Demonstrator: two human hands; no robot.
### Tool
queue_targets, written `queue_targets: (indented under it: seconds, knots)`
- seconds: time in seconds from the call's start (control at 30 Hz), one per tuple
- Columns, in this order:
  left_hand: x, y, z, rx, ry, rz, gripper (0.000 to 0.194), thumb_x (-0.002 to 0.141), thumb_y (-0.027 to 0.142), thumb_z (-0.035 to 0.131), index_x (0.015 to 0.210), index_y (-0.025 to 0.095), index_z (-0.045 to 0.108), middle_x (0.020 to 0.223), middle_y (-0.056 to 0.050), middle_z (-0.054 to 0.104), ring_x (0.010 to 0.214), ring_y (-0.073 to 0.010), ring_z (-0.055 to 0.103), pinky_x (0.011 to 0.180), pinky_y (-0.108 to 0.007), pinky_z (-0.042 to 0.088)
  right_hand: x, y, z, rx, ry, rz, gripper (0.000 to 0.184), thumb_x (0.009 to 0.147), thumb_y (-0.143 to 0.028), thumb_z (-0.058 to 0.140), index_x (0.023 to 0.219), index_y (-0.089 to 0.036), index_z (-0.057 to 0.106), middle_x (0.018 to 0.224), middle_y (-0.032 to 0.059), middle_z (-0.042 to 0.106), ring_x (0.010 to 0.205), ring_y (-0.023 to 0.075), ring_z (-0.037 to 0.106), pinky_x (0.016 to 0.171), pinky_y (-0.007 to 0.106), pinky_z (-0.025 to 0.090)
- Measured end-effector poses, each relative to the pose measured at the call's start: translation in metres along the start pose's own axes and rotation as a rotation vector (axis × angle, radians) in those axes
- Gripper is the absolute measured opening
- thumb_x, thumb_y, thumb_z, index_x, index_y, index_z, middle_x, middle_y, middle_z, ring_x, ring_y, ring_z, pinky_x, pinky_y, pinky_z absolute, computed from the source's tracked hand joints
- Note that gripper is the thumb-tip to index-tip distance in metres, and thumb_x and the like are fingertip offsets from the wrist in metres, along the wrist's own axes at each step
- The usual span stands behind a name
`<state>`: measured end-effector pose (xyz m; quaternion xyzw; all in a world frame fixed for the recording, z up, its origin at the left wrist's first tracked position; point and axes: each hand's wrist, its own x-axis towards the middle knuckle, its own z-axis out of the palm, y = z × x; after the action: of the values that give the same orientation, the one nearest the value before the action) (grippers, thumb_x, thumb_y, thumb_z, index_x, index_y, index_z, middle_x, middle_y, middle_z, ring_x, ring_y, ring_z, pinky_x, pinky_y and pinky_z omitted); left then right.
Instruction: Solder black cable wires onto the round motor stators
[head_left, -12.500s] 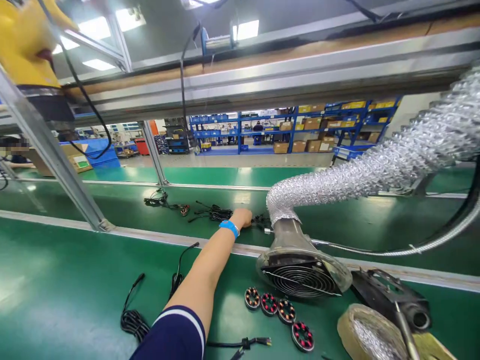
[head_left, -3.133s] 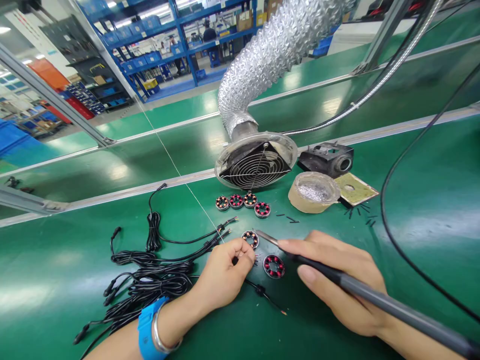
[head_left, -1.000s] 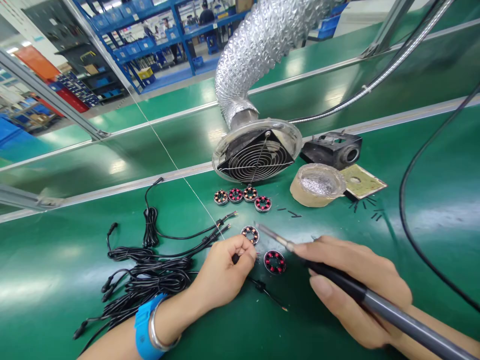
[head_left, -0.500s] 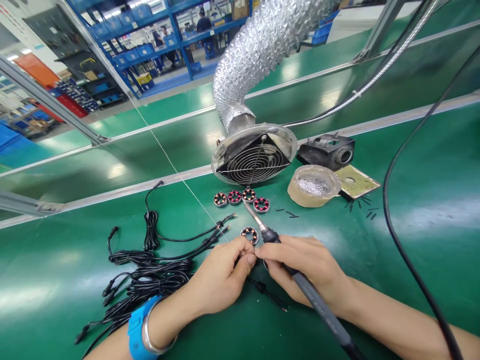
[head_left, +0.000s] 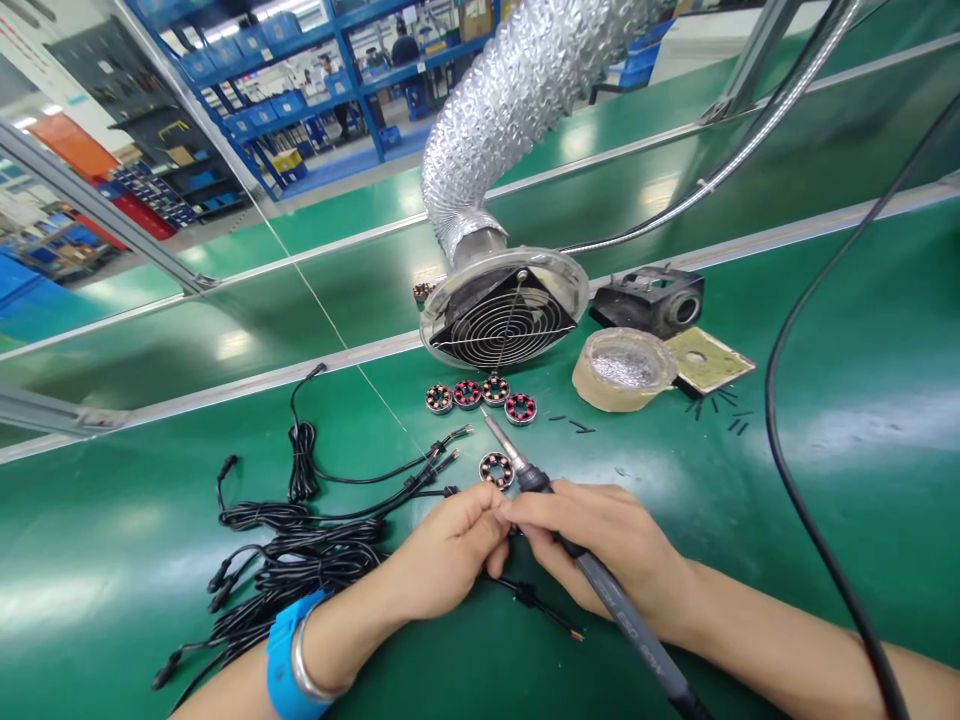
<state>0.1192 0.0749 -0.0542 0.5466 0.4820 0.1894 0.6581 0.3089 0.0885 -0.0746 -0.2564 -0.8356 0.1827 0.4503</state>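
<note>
My right hand [head_left: 615, 545] grips a soldering iron [head_left: 535, 480], its tip pointing up and left, short of a row of stators. My left hand [head_left: 450, 550] is closed in a pinch, its fingertips meeting those of my right hand. A black cable with a collar [head_left: 450, 491] runs in behind the left fingers, which appear to pinch its wire ends; the pinch point is mostly hidden. Just beyond the fingertips lies a round stator with copper windings [head_left: 496, 471]. Another cable end with bare wires [head_left: 551, 608] emerges below the hands.
Several red and copper stators [head_left: 466, 394] lie before the fume extractor [head_left: 504, 320]. Coiled black cables [head_left: 322, 555] spread at left. A tape roll with foil-like filling [head_left: 622, 370], a sponge tray [head_left: 712, 362] and an iron stand [head_left: 652, 298] sit right. Thin solder wire [head_left: 330, 320] hangs across left.
Over the last second my right hand has come left to meet my left hand, swinging the iron upright. The collared cable now shows left of my left hand, whose fingers have shifted.
</note>
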Motion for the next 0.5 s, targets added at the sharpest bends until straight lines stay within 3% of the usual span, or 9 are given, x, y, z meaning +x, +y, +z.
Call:
queue_targets:
  seconds: [0.27,0.5]
  knots:
    - [0.0,0.003,0.004,0.042,0.095,-0.026,0.042,0.09,0.058,0.044,0.07,0.021,0.042,0.056,0.007,0.04,0.053,-0.0104,0.034,0.055,-0.026,0.028,0.004,-0.002,-0.008,0.025,-0.01,0.087,0.031,0.084,-0.004,0.052,0.11,-0.02,0.058,0.085,0.0004,0.073,0.065,0.0113,0.067,0.061,0.021,0.055]
    - [0.002,0.004,0.006,0.025,0.143,-0.055,0.034,0.09,0.048,0.043,0.07,0.022,0.042,0.054,0.008,0.039,0.051,-0.0101,0.033,0.052,-0.024,0.027,0.007,-0.008,-0.026,0.024,0.022,0.093,0.033,0.092,-0.007,0.051,0.12,-0.02,0.058,0.079,-0.0004,0.069,0.063,0.0097,0.065,0.058,0.02,0.053]
